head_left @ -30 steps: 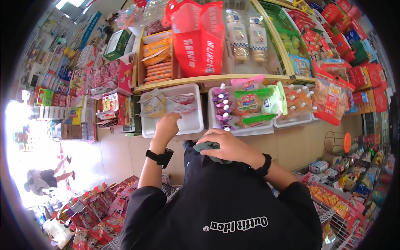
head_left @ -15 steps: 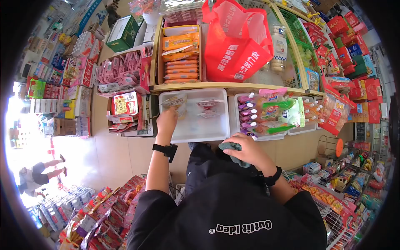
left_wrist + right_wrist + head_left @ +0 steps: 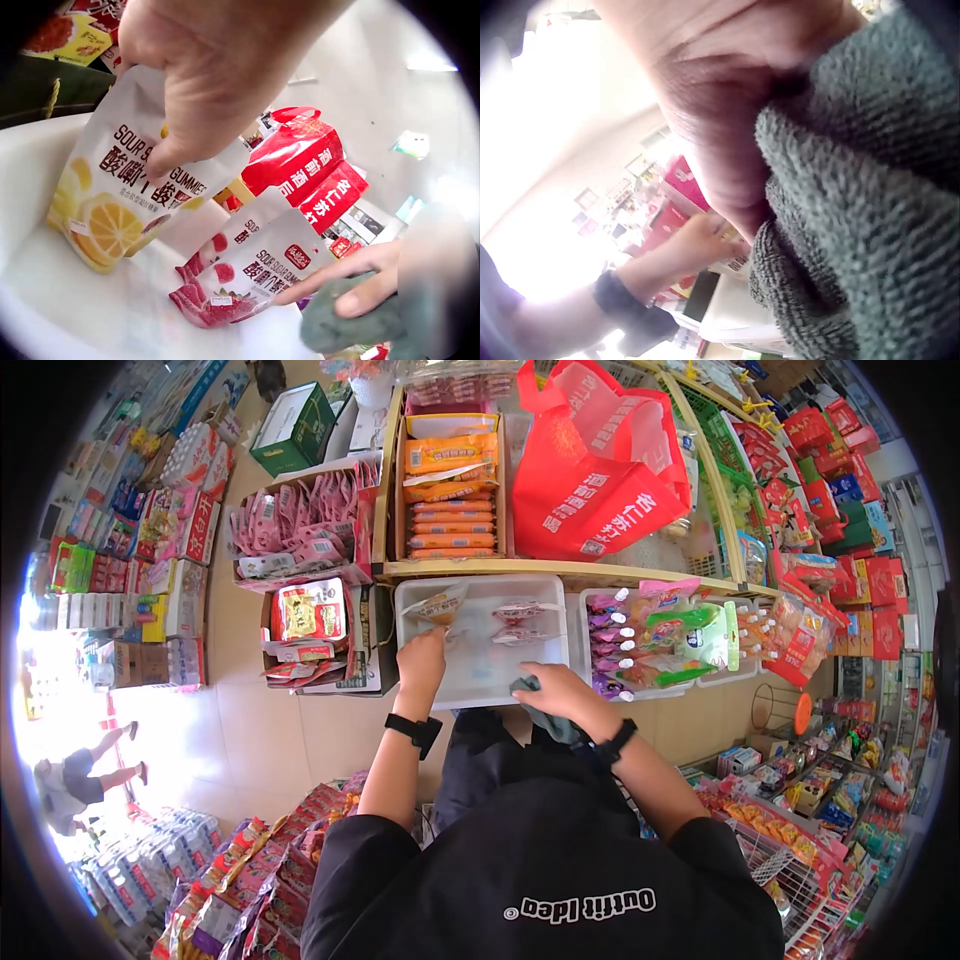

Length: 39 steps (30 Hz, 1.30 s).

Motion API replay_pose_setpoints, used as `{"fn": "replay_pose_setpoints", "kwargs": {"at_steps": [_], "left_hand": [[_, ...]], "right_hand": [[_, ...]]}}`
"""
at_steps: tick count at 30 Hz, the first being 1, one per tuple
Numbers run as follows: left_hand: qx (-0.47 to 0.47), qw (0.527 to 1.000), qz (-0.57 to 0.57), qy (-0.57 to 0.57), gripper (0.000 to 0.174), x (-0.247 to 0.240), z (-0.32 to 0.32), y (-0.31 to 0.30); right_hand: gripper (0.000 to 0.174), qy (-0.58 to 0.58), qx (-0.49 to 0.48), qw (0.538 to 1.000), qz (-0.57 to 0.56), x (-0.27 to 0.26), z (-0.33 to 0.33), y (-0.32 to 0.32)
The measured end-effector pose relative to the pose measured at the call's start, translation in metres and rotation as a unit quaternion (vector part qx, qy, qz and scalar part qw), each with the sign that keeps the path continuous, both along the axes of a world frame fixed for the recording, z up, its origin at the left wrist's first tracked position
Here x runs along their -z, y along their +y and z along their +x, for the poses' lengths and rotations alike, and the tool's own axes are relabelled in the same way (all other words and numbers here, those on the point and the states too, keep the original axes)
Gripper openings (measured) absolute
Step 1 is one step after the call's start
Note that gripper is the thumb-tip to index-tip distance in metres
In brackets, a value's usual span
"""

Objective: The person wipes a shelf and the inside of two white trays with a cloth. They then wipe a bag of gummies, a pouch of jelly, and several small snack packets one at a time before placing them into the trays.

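My left hand (image 3: 424, 665) pinches the top of a white pouch of sour gummies (image 3: 105, 217) with lemon and orange pictures. The pouch stands upright at the left end of a white plastic tray (image 3: 475, 685), and another of its kind shows behind it. Two strawberry gummy pouches (image 3: 251, 274) stand at the tray's right side. Over the tray's near right edge, my right hand (image 3: 562, 692) holds a bunched grey-green cloth (image 3: 862, 210). The cloth's folds hang below the palm.
Right of the tray, another tray holds purple spouted pouches (image 3: 608, 645) and green-topped candy bags (image 3: 690, 640). Behind stand a box of orange-wrapped snacks (image 3: 452, 525) and a red tote bag (image 3: 600, 480) on a wood-edged shelf. Boxes of red packets (image 3: 310, 615) border the left.
My left hand has gathered the lemon gummy pouches upright at the tray's left end. My right hand has brought the cloth from near my body to the tray's near edge. The head view has shifted.
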State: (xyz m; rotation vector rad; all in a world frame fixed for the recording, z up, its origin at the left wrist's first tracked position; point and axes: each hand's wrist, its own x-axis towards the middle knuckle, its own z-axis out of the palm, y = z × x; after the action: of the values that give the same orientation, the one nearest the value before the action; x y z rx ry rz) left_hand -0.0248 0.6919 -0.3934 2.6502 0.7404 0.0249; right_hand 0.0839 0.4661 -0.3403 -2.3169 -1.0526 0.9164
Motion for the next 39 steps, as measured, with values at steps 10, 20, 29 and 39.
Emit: {"fn": "replay_pose_setpoints", "kwargs": {"at_steps": [10, 20, 29, 39], "left_hand": [[-0.009, 1.0, 0.005, 0.021, 0.016, 0.0, 0.001, -0.004], [-0.027, 1.0, -0.006, 0.009, 0.015, -0.003, -0.002, -0.01], [-0.012, 1.0, -0.007, -0.001, 0.02, -0.002, -0.006, -0.007], [0.115, 0.986, -0.089, -0.082, 0.028, -0.039, -0.021, -0.035]], "right_hand": [[0.06, 0.083, -0.055, 0.971, -0.217, 0.09, 0.03, 0.041], [0.055, 0.022, -0.016, 0.99, -0.141, 0.097, 0.035, 0.042], [0.07, 0.034, -0.029, 0.974, -0.221, 0.074, 0.036, 0.044], [0.037, 0.042, -0.14, 0.989, -0.007, -0.035, 0.014, -0.013]]}}
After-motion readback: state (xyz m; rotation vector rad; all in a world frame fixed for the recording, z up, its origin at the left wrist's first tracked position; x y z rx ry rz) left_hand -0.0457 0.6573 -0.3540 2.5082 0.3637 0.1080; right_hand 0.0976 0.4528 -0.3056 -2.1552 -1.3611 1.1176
